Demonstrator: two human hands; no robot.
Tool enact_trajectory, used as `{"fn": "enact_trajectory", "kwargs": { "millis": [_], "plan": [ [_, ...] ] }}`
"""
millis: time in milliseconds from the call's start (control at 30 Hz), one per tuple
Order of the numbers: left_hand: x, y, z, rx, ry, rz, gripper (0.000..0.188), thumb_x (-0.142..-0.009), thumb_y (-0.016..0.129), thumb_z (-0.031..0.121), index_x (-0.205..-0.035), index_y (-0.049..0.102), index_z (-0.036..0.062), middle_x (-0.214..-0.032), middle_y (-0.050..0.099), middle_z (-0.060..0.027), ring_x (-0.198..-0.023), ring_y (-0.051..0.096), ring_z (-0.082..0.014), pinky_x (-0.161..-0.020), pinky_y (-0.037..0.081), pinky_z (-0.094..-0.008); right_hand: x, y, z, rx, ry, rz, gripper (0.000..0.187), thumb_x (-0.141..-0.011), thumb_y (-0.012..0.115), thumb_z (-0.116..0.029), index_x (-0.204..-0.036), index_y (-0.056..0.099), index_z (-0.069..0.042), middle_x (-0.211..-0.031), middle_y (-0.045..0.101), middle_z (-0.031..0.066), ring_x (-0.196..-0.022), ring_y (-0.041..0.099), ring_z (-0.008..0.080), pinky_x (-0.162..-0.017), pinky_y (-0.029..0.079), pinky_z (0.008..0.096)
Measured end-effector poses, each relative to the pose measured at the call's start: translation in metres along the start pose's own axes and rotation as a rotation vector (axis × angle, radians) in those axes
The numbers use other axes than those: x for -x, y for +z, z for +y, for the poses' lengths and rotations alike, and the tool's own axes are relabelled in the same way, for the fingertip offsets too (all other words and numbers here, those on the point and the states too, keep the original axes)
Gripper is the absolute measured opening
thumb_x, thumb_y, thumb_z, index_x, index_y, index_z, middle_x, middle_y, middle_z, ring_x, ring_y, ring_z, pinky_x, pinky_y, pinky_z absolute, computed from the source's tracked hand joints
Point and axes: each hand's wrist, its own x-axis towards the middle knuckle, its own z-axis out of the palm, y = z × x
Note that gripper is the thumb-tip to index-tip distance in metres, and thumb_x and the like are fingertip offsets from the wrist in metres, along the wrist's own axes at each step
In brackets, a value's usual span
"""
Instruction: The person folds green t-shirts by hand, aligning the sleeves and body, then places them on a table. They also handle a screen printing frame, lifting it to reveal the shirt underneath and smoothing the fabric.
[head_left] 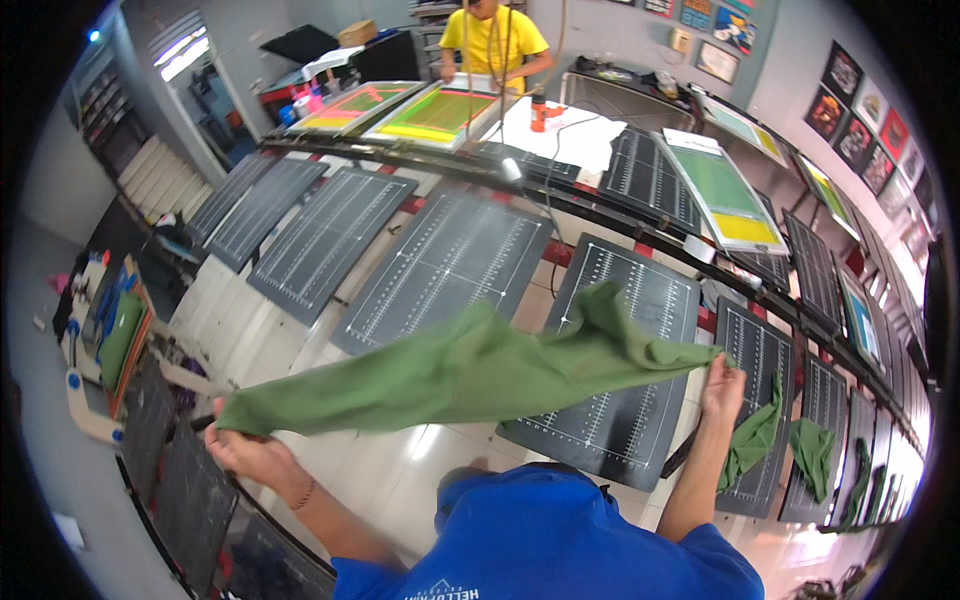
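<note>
A green piece of fabric (440,375) is stretched between my two hands, sagging and slightly blurred. Whether it is a whole garment, I cannot tell. My left hand (250,455) pinches its left end, out over the floor. At the other end my right hand (722,388) has a corner gripped between closed fingers. Below the cloth lies a dark flat board (610,430) with white ruled markings, partly covered by it. Another marked board (420,260) sits just beyond, to the left. More green cloth (752,440) is draped over the board right of my right hand.
Further dark boards (335,235) line the rail to the left and right. Framed screens (725,190) and a white cloth (560,135) with an orange bottle (538,112) are across the rail. A person in yellow (520,45) stands behind them. At left is a cart (95,400) holding folded fabric.
</note>
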Motion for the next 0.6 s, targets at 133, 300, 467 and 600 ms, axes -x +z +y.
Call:
{"fn": "enact_trajectory", "kwargs": {
  "millis": [133,300,467,600],
  "plan": [
    [-0.043,0.051,0.007,0.262,-0.026,-0.238,0.023,-0.101,0.039,0.007,-0.122,0.046,0.0043,-0.138,0.050,-0.0192,-0.115,0.057,-0.0313,-0.097,0.051,-0.0448,0.036,0.099,-0.044,-0.002,-0.299,-0.241,0.026,-0.097,0.050,-0.015,-0.110,0.057,0.007,-0.117,0.061,0.0185,-0.116,0.057,0.0291,-0.106,0.046,0.0416],
    [0.008,0.182,-0.017,0.720,-0.352,-1.008,0.022,-0.100,0.048,0.010,-0.121,0.044,0.0067,-0.126,0.057,-0.0210,-0.119,0.054,-0.0319,-0.102,0.045,-0.0476,0.084,0.238,-0.038,0.099,-0.337,-0.396,0.027,-0.099,0.047,-0.015,-0.117,0.056,0.004,-0.114,0.064,0.0164,-0.109,0.062,0.0284,-0.096,0.051,0.0387],
    [0.055,0.256,-0.038,0.748,-0.477,-1.230,0.013,-0.101,0.046,0.010,-0.113,0.042,0.0055,-0.123,0.058,-0.0244,-0.117,0.056,-0.0291,-0.101,0.045,-0.0439,0.110,0.303,-0.025,0.146,-0.381,-0.512,0.019,-0.098,0.045,-0.011,-0.109,0.055,0.002,-0.105,0.066,0.0147,-0.098,0.067,0.0263,-0.089,0.054,0.0369],
    [0.083,0.269,-0.075,0.705,-0.419,-1.252,0.016,-0.102,0.043,0.010,-0.118,0.043,0.0068,-0.126,0.056,-0.0217,-0.116,0.056,-0.0281,-0.100,0.047,-0.0439,0.124,0.304,-0.034,0.163,-0.451,-0.541,0.017,-0.097,0.041,-0.007,-0.104,0.054,0.002,-0.101,0.066,0.0171,-0.095,0.067,0.0263,-0.088,0.054,0.0369]
  ]
}}
